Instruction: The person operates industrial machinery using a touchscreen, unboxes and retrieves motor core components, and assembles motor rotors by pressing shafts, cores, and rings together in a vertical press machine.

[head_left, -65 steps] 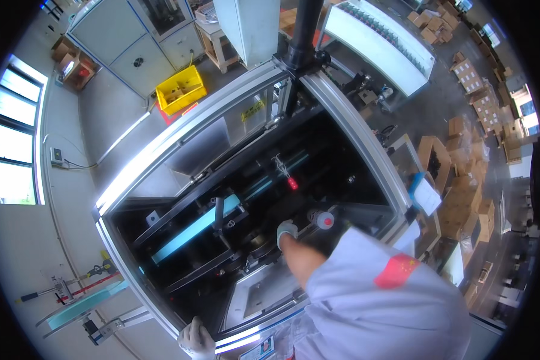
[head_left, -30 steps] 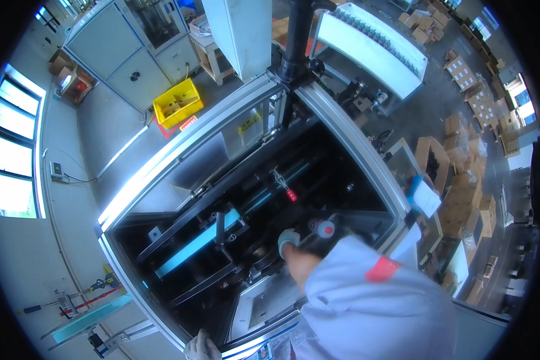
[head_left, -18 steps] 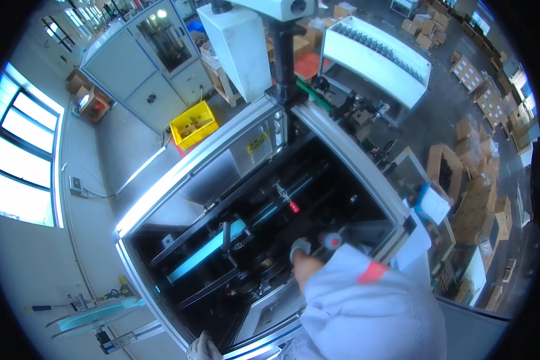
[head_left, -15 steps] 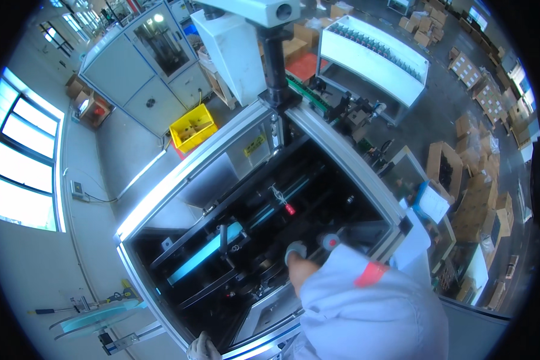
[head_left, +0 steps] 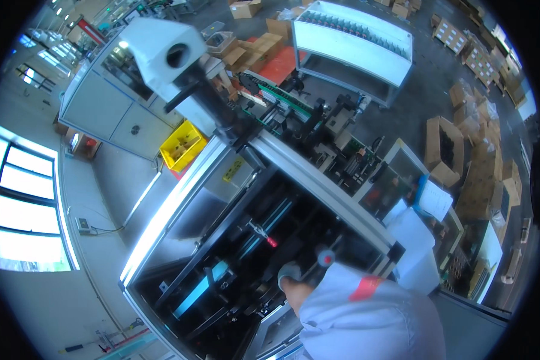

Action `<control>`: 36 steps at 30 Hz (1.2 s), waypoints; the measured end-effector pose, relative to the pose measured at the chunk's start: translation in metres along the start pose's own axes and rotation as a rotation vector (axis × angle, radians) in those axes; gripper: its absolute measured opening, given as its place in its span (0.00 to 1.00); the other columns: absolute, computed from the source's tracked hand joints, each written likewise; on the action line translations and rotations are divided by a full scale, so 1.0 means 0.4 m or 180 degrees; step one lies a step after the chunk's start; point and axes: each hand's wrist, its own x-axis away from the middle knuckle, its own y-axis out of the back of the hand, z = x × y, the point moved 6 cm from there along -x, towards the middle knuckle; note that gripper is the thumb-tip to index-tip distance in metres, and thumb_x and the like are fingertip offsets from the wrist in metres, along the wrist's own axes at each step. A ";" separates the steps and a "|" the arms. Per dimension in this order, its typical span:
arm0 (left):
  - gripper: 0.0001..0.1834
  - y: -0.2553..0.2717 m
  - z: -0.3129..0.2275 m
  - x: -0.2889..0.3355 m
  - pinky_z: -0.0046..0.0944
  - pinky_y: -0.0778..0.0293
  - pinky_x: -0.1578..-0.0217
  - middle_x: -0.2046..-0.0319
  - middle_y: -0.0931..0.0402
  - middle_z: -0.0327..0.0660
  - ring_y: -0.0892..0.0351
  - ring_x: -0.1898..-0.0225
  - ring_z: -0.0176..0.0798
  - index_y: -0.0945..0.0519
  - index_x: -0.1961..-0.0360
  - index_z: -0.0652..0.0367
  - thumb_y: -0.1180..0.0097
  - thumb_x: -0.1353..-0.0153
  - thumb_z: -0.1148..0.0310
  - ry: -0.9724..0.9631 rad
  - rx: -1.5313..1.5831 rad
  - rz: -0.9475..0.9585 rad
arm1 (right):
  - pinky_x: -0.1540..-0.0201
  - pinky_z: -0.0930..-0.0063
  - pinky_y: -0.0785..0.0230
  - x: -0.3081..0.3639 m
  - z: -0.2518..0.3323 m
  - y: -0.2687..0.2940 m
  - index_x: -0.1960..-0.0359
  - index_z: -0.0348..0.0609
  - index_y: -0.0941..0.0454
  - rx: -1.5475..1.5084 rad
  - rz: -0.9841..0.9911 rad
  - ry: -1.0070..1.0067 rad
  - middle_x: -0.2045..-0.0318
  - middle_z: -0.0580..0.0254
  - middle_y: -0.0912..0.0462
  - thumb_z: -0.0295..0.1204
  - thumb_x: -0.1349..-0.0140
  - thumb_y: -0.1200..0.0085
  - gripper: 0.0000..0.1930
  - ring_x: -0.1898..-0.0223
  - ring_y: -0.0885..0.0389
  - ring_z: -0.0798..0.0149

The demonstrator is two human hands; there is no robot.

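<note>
My right hand [head_left: 289, 274], in a pale glove with the wrist bare, reaches down into the dark inside of a metal-framed machine [head_left: 330, 180]. Its fingers are lost in the shadow among black parts, so whether they grip anything is hidden. Close to its right stands a round grey knob with a red centre [head_left: 325, 258]. Beyond the hand is a toggle clamp with a red handle [head_left: 271, 242]. A light blue strip [head_left: 202, 289] runs along the machine bed to its left. My left hand is out of the picture.
A white housing on a black post [head_left: 213, 111] rises at the machine's far corner. Behind the frame lies a yellow bin [head_left: 183, 147]. Further mechanisms [head_left: 336, 132] adjoin the far right side, near a white rack [head_left: 354, 42] and cardboard boxes [head_left: 444, 150].
The view has shifted and tilted, bringing more of the equipment beyond the frame into sight. My left hand, earlier on the near frame edge, has left the picture. My right hand stays inside the machine.
</note>
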 end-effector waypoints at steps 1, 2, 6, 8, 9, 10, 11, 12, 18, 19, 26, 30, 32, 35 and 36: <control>0.21 -0.001 0.003 0.002 0.52 0.21 0.61 0.62 0.18 0.54 0.18 0.63 0.59 0.22 0.42 0.62 0.50 0.38 0.78 0.0008 -0.0028 -0.0020 | 0.53 0.56 0.18 0.001 0.006 0.010 0.47 0.45 0.21 0.0001 0.0023 -0.0002 0.43 0.49 0.21 0.42 0.29 0.54 0.19 0.45 0.19 0.49; 0.22 -0.003 0.002 0.000 0.53 0.22 0.60 0.62 0.18 0.55 0.18 0.63 0.59 0.23 0.42 0.61 0.50 0.38 0.78 0.0003 -0.0076 -0.0034 | 0.53 0.56 0.19 0.005 0.009 -0.004 0.47 0.45 0.21 0.0004 0.0056 -0.0010 0.43 0.49 0.21 0.42 0.29 0.54 0.19 0.45 0.19 0.49; 0.23 -0.017 0.018 0.007 0.53 0.22 0.59 0.61 0.18 0.54 0.18 0.61 0.59 0.24 0.40 0.61 0.51 0.37 0.78 0.0035 -0.0142 0.0115 | 0.53 0.56 0.19 0.016 0.017 -0.022 0.47 0.45 0.21 0.0010 0.0169 -0.0016 0.43 0.49 0.21 0.42 0.30 0.53 0.19 0.45 0.19 0.49; 0.23 -0.016 0.015 0.004 0.53 0.23 0.58 0.61 0.18 0.54 0.18 0.61 0.59 0.24 0.40 0.61 0.51 0.37 0.78 0.0076 -0.0188 0.0185 | 0.53 0.56 0.19 0.025 0.022 -0.027 0.47 0.45 0.21 0.0010 0.0207 -0.0012 0.43 0.49 0.21 0.43 0.30 0.53 0.19 0.44 0.19 0.49; 0.23 -0.016 0.014 0.003 0.53 0.23 0.57 0.61 0.19 0.54 0.19 0.60 0.59 0.24 0.40 0.61 0.51 0.37 0.78 0.0128 -0.0219 0.0245 | 0.53 0.56 0.19 0.027 0.026 -0.029 0.47 0.45 0.21 0.0012 0.0232 -0.0010 0.43 0.49 0.21 0.43 0.30 0.53 0.19 0.44 0.19 0.49; 0.23 -0.014 0.007 -0.003 0.53 0.23 0.57 0.61 0.19 0.54 0.19 0.60 0.59 0.24 0.40 0.61 0.51 0.37 0.78 0.0110 -0.0234 0.0246 | 0.53 0.56 0.19 0.027 0.026 -0.026 0.47 0.45 0.21 -0.0002 0.0234 -0.0014 0.43 0.49 0.21 0.43 0.30 0.53 0.19 0.44 0.19 0.49; 0.23 -0.014 0.002 -0.009 0.53 0.23 0.57 0.61 0.19 0.55 0.19 0.60 0.59 0.24 0.40 0.61 0.51 0.37 0.78 0.0127 -0.0242 0.0292 | 0.53 0.56 0.19 0.023 0.028 -0.022 0.47 0.45 0.21 -0.0025 0.0248 -0.0015 0.43 0.49 0.21 0.43 0.30 0.53 0.19 0.44 0.19 0.49; 0.22 -0.015 -0.003 -0.014 0.53 0.23 0.56 0.60 0.19 0.55 0.19 0.60 0.59 0.24 0.40 0.61 0.51 0.37 0.78 0.0143 -0.0250 0.0338 | 0.53 0.56 0.19 0.025 0.025 -0.021 0.46 0.45 0.21 -0.0026 0.0260 -0.0030 0.43 0.49 0.21 0.43 0.30 0.53 0.19 0.44 0.19 0.49; 0.23 -0.015 0.004 0.001 0.52 0.23 0.53 0.60 0.18 0.55 0.19 0.59 0.60 0.24 0.40 0.61 0.51 0.37 0.78 0.0031 -0.0295 0.0310 | 0.53 0.56 0.19 0.042 0.049 -0.018 0.46 0.44 0.21 -0.0056 0.0363 0.0017 0.42 0.48 0.22 0.43 0.30 0.52 0.20 0.44 0.19 0.49; 0.22 -0.012 -0.001 -0.003 0.51 0.23 0.53 0.60 0.18 0.55 0.18 0.59 0.58 0.23 0.41 0.61 0.50 0.38 0.78 -0.0051 -0.0216 0.0180 | 0.53 0.56 0.19 0.044 0.048 -0.018 0.46 0.44 0.21 -0.0065 0.0370 0.0017 0.42 0.48 0.22 0.43 0.30 0.52 0.20 0.44 0.19 0.49; 0.22 -0.028 0.020 0.006 0.48 0.22 0.53 0.59 0.17 0.54 0.17 0.59 0.55 0.22 0.42 0.61 0.50 0.38 0.80 0.0085 -0.0199 0.0153 | 0.53 0.56 0.19 0.045 0.055 -0.023 0.46 0.44 0.21 -0.0077 0.0408 0.0016 0.42 0.48 0.22 0.44 0.31 0.52 0.20 0.44 0.19 0.49; 0.22 -0.022 0.000 0.001 0.47 0.22 0.53 0.59 0.17 0.54 0.17 0.59 0.54 0.23 0.41 0.62 0.51 0.36 0.81 0.0090 -0.0295 0.0221 | 0.53 0.56 0.19 0.054 0.050 -0.033 0.45 0.44 0.22 -0.0063 0.0434 0.0013 0.42 0.48 0.22 0.44 0.31 0.51 0.21 0.44 0.19 0.49; 0.22 -0.019 -0.006 -0.006 0.46 0.22 0.53 0.59 0.17 0.54 0.17 0.59 0.54 0.23 0.40 0.62 0.51 0.35 0.81 0.0143 -0.0380 0.0318 | 0.53 0.56 0.19 0.056 0.055 -0.026 0.45 0.44 0.22 -0.0067 0.0428 0.0032 0.42 0.48 0.22 0.44 0.31 0.51 0.21 0.44 0.19 0.49; 0.21 -0.019 -0.006 -0.005 0.45 0.23 0.52 0.58 0.18 0.53 0.18 0.58 0.52 0.24 0.40 0.62 0.52 0.34 0.80 0.0163 -0.0329 0.0332 | 0.53 0.56 0.19 0.049 0.038 -0.007 0.45 0.44 0.22 -0.0058 0.0425 0.0006 0.42 0.48 0.22 0.45 0.31 0.51 0.21 0.44 0.19 0.49; 0.21 -0.022 0.003 -0.002 0.44 0.23 0.51 0.57 0.18 0.54 0.18 0.58 0.51 0.24 0.39 0.62 0.52 0.34 0.79 0.0223 -0.0219 0.0371 | 0.52 0.56 0.19 0.055 0.041 -0.009 0.45 0.44 0.22 -0.0046 0.0425 0.0023 0.42 0.48 0.22 0.45 0.31 0.51 0.21 0.44 0.19 0.49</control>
